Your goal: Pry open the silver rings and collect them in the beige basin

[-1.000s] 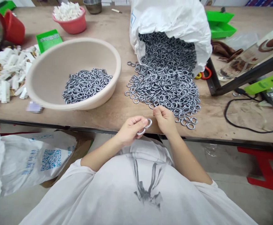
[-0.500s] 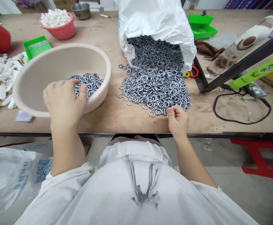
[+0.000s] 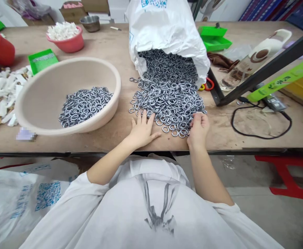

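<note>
A heap of grey metal-looking rings (image 3: 167, 97) spills from the mouth of a white woven sack (image 3: 164, 31) onto the wooden table. My left hand (image 3: 143, 131) lies with fingers spread at the heap's near left edge, its fingertips touching rings. At the near right edge, my right hand (image 3: 199, 126) has its fingers curled together against the rings; what is inside them, if anything, is hidden. To the left stands a large beige basin (image 3: 39, 97) with a pile of the same rings (image 3: 86, 105) in it.
White plastic pieces (image 3: 0, 93) lie left of the basin. Behind are a green tray (image 3: 42, 61), a red bowl (image 3: 68, 45) and a metal bowl (image 3: 90, 24). Rightward stand a black metal frame (image 3: 260, 74), a bottle (image 3: 244, 65) and a black cable (image 3: 234, 128).
My left hand has moved from the basin rightward to the ring heap, and its fingers are now spread. My right hand stays by the heap's right edge. The view has shifted slightly.
</note>
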Tool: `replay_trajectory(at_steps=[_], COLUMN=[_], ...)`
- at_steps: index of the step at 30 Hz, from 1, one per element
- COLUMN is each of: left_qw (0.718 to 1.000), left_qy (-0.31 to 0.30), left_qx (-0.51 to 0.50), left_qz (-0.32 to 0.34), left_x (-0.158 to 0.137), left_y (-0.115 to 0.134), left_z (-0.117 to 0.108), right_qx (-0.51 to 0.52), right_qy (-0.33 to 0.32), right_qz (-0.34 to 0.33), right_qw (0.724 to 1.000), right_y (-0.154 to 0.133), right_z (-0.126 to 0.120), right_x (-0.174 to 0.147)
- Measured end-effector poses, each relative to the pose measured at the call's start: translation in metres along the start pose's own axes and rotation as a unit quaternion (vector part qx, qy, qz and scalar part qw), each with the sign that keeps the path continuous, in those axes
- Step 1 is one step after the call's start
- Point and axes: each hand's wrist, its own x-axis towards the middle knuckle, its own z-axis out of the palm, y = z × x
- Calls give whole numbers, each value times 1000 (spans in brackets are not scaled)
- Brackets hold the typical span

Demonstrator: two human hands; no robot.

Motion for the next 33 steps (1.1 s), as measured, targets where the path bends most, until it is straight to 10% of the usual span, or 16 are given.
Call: replay_trajectory(at_steps=[6,15,19,24,29,33], left_qw=[998,984,972,836,669,630], left_qy=[55,93,92,93,8,-69], left_qx=[-19,9,-167,-537,-743,-773], left_qz=[28,153,135,71,21,-30], left_x=[-6,-3,-7,-21,-26,-27], left_y=[10,12,5,5,5,3], left_z=[6,14,7,2,-1,-2], right_qx=[52,97,79,-5,20,31], right_qy=[-34,-11,-66,-307,-373,-392], right_qz=[22,4,-5,4,-35,-33], right_qw=[998,995,995,952,927,919], right_y=[-10,-24,-39,-55,-60,-61], right_z=[31,11,7,11,17,17], right_x=[-11,-18,-30,-51,-54,-56])
